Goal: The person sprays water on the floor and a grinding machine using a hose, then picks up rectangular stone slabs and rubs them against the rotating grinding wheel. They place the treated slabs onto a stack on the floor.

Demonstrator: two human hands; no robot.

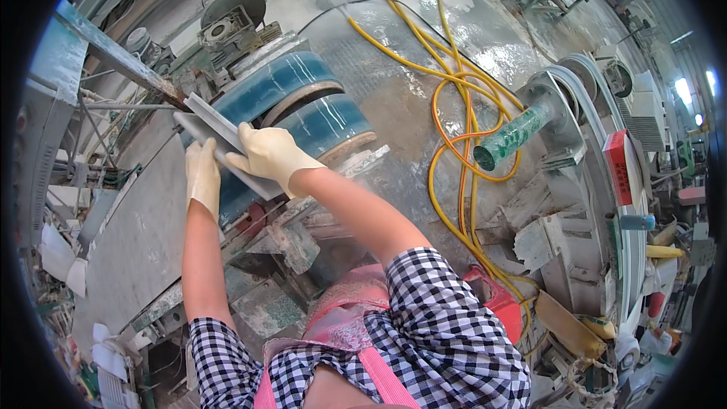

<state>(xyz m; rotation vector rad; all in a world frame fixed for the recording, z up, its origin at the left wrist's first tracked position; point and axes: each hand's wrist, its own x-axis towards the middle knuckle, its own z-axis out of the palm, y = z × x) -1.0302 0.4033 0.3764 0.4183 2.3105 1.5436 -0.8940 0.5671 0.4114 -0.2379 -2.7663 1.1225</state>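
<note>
Wet grey floor (409, 38) is spreading beyond; gloves (206, 191) are hiding parts of a pale strip (254, 180). Right hand (273, 153) is clamping it; left hand (202, 170) is touching it, closure unclear.

Thin, matt rubber wraps the hands (274, 155); the strips (254, 182) between them look smooth and satin. Just beyond, the blue drums (284, 79) have a wet gloss. Rightward are shiny wet floor (379, 53), smooth plastic hose (460, 76) and a scuffed, painted metal pipe (515, 136). Below, matt shirt (454, 295) cloth meets a glossy, smeared plastic apron (341, 295).
</note>
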